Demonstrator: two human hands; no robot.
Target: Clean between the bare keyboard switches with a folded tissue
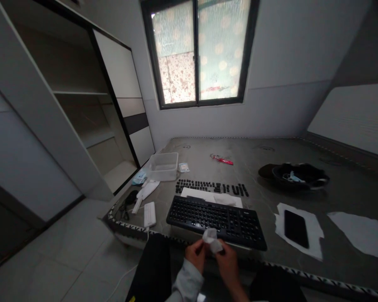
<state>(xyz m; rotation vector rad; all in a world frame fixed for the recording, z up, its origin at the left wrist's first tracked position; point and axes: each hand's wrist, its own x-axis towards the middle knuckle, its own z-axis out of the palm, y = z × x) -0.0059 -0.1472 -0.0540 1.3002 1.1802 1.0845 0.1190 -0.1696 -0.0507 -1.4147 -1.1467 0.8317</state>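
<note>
Between my two hands is a crumpled white tissue (211,240), pinched from both sides. My left hand (195,254) grips its left edge, and my right hand (227,260) has its right edge between the fingers. Just beyond them lies a black keyboard (212,216) with its keycaps off, close to the near edge of the grey bed surface. Behind the keyboard, loose black keycaps (199,184) are laid out in rows. A sheet of white paper (189,193) sits between the keycaps and the keyboard, with another white tissue (225,199) on it.
To the left are a clear plastic box (164,167), a white power strip (150,214) and a dark cable (123,209). On the right, a black phone (296,228) rests on white paper, near a dark cap (297,176). A red packet (223,160) lies farther back.
</note>
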